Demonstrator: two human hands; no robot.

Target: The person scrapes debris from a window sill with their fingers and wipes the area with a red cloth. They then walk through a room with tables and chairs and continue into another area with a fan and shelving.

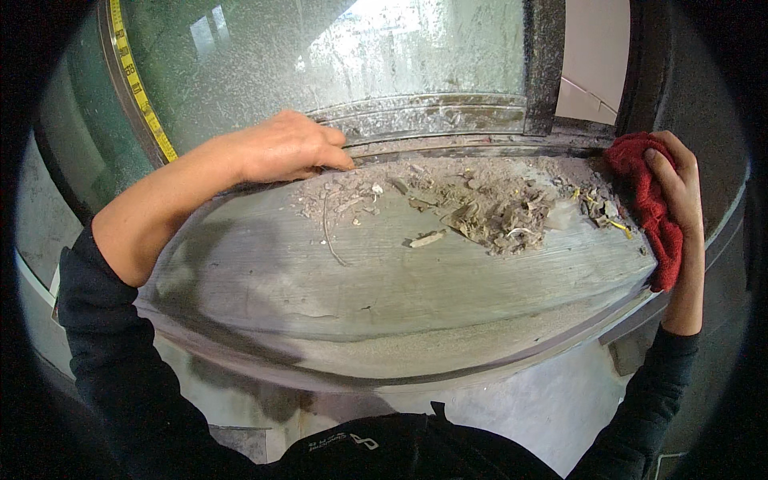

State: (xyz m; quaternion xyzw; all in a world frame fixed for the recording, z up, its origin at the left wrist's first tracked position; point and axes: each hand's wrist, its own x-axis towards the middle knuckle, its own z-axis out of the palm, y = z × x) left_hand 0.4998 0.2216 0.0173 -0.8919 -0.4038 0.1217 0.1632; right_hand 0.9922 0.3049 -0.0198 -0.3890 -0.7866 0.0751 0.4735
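Note:
A crumpled red cloth [645, 198] is gripped by my right hand [675, 174] at the right end of the window sill. The cloth hangs down along the sill's right edge. My left hand [294, 147] rests at the left part of the window track [444, 144], palm down with the fingers bent. Its fingertips are partly hidden, so I cannot tell whether they pinch anything. Between the hands, the dusty grey sill [360, 288] bears a heap of dirt and dry leaves [504, 216]. A thin twig [327, 228] and a pale scrap [427, 239] lie nearer to me.
A dirty sliding window pane [336, 66] in a dark frame [543, 66] rises behind the sill. A yellow measuring-tape strip [137, 84] runs along the frame at left. Small yellow bits [621, 228] lie in the debris at right. Below the sill's front edge is a pale surface [504, 414].

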